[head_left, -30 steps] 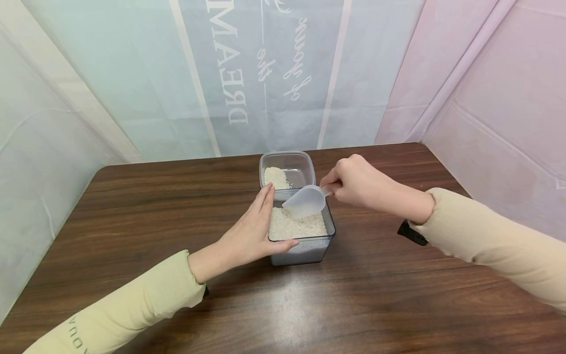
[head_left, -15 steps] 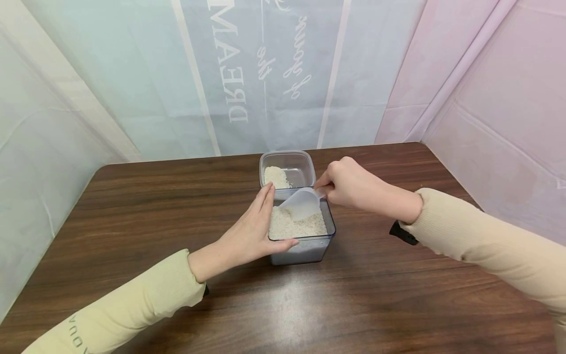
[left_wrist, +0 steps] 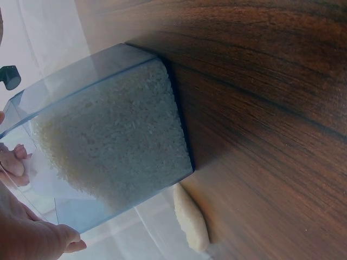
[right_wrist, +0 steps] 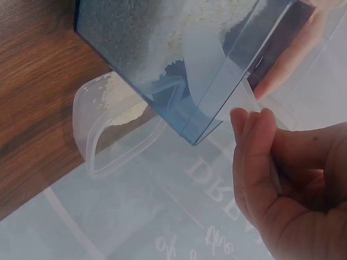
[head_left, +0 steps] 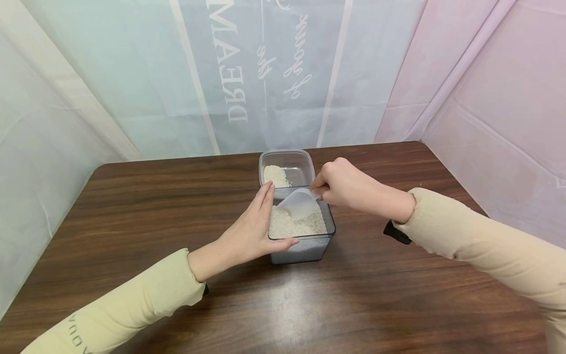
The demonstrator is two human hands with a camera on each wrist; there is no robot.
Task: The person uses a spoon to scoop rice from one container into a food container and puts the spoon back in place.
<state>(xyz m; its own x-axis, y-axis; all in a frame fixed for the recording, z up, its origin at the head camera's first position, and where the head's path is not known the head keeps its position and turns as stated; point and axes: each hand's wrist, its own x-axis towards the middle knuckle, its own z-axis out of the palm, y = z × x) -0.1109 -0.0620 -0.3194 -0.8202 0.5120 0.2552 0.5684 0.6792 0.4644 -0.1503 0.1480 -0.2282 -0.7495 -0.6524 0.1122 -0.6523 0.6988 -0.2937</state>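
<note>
A clear, blue-tinted square container (head_left: 305,251) of white rice (head_left: 305,226) stands at the table's middle. My left hand (head_left: 243,238) grips its left side, fingers along the side wall and thumb across the front rim. With my right hand (head_left: 347,183) I pinch the handle of a translucent white scoop (head_left: 299,204) at the back right rim. The scoop's bowl is tilted down, its lip in the rice. In the right wrist view, my curled fingers (right_wrist: 255,146) hide most of the handle. Behind the container sits a smaller clear tub (head_left: 299,175) with a rice heap (head_left: 275,175) at its left.
Both containers stand on a dark wood-grain table (head_left: 177,206), the tub near its back edge. A printed pale curtain (head_left: 283,98) hangs right behind. Black wristbands show at both cuffs, one (head_left: 397,232) under the right sleeve.
My right hand has moved left, pushing the scoop leftward and lower into the rice. The left hand and both containers have stayed in place.
</note>
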